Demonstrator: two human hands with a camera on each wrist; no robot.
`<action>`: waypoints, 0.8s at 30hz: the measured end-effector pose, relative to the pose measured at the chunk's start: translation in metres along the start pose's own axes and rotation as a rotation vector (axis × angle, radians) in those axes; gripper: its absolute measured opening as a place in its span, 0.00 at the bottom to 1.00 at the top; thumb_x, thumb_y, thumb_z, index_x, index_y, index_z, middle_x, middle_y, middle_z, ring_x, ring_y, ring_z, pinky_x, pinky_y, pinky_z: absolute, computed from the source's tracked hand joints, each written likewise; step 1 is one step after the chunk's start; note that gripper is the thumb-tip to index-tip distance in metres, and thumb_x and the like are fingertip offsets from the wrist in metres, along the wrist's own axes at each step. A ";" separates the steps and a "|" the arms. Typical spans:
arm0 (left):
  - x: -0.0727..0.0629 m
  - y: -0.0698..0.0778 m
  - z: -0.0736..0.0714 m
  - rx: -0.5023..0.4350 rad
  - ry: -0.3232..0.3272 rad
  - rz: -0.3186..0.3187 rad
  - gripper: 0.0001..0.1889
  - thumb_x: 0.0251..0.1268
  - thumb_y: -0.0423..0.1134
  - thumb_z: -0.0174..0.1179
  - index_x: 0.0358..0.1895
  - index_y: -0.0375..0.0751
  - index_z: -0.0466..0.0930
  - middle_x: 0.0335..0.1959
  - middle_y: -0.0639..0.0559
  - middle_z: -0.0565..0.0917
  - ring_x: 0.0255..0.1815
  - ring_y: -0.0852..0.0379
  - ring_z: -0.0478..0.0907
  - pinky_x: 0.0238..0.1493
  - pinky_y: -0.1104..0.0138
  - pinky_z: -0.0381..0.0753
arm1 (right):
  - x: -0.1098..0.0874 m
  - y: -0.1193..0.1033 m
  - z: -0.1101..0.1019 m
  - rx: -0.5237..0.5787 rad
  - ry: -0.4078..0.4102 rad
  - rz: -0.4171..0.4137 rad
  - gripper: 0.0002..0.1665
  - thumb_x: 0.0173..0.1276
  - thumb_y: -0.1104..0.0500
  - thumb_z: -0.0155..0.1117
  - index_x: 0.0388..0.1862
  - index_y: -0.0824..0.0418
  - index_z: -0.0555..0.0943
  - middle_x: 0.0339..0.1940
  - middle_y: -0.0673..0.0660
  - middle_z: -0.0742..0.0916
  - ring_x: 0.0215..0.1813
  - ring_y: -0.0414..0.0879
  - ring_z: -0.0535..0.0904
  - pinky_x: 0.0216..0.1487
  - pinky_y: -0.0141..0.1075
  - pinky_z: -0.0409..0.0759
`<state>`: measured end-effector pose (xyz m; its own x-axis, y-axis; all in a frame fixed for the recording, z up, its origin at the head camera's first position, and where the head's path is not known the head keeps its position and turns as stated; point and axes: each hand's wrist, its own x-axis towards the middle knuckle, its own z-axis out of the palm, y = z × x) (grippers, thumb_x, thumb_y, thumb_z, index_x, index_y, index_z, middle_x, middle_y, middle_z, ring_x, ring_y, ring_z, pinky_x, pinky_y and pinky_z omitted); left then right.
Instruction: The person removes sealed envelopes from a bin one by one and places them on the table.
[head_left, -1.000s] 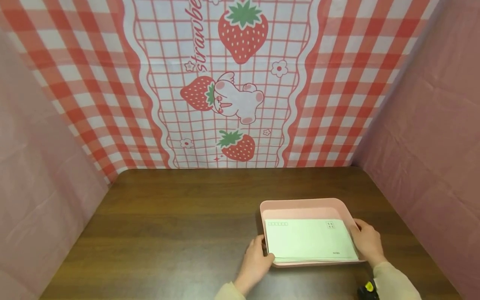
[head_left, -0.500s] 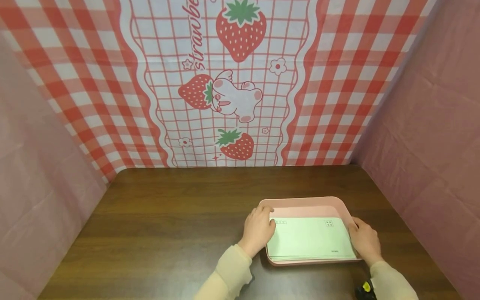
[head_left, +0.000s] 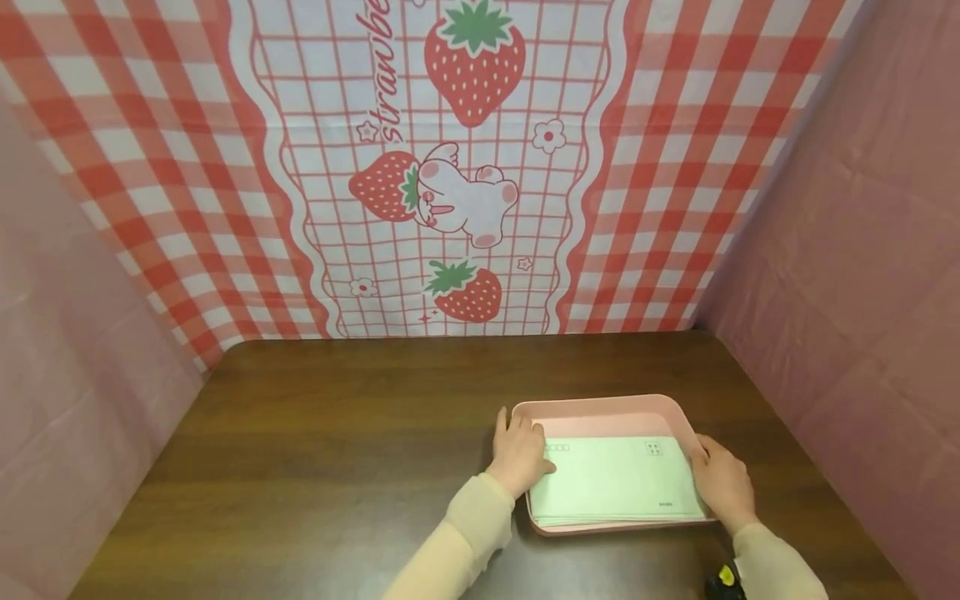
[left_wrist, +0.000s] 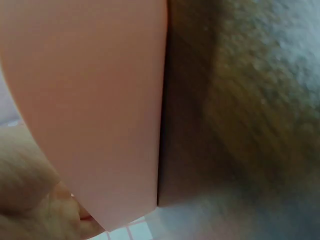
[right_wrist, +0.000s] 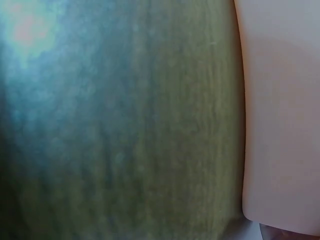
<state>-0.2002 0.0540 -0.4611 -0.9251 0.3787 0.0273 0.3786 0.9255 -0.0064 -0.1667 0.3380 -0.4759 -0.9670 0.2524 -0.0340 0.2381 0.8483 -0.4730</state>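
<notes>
Pink tray (head_left: 600, 423): long axis side to side, pinched at one short end, touched at the other

Tray is on the tabletop (head_left: 337, 458), right of centre and toward the near side in my head view. Envelope stack (head_left: 611, 479) lies flat inside, long axis matching the tray's, up against the near wall; bare strip along the far wall.

Key relation: the tray lies directly between the two hands, so neither is nearer, both touching. Right grip (head_left: 723, 482) is on the right short end, thumb inside the rim and fingers toward the outside; I read that as a pinch on the tray wall. Left grip (head_left: 519, 457) is on the left short end, fingers forward over the rim by the far corner, thumb above the left end of the envelopes. Can't tell from my feeds whether it's pinching the wall or only resting there. It sits a touch farther up its end than the right one does.

My wrist views give mostly the tray's outer wall beside blurred wood, base looking down on the surface, finger contact not clear in either.

My judgement: any shift of the tray turns on that long axis, with the ends as handles and the pull evenly matched. Uneven push would swing it, and loose envelopes could slide toward the bare strip.

Black object (head_left: 723, 582) with a yellow patch beside the right cuff (head_left: 776, 560); can't identify it.
</notes>
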 end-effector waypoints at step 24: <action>0.003 -0.013 0.004 -0.631 0.279 -0.086 0.17 0.49 0.37 0.67 0.42 0.42 0.73 0.39 0.51 0.78 0.47 0.52 0.75 0.60 0.59 0.66 | 0.000 -0.003 -0.002 -0.024 -0.033 0.033 0.28 0.73 0.51 0.36 0.63 0.70 0.62 0.58 0.75 0.70 0.55 0.72 0.67 0.49 0.61 0.66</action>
<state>-0.2078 0.0433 -0.4653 -0.9429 0.2109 0.2579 0.3263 0.7408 0.5872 -0.1672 0.3365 -0.4728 -0.9610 0.2654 -0.0782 0.2716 0.8510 -0.4495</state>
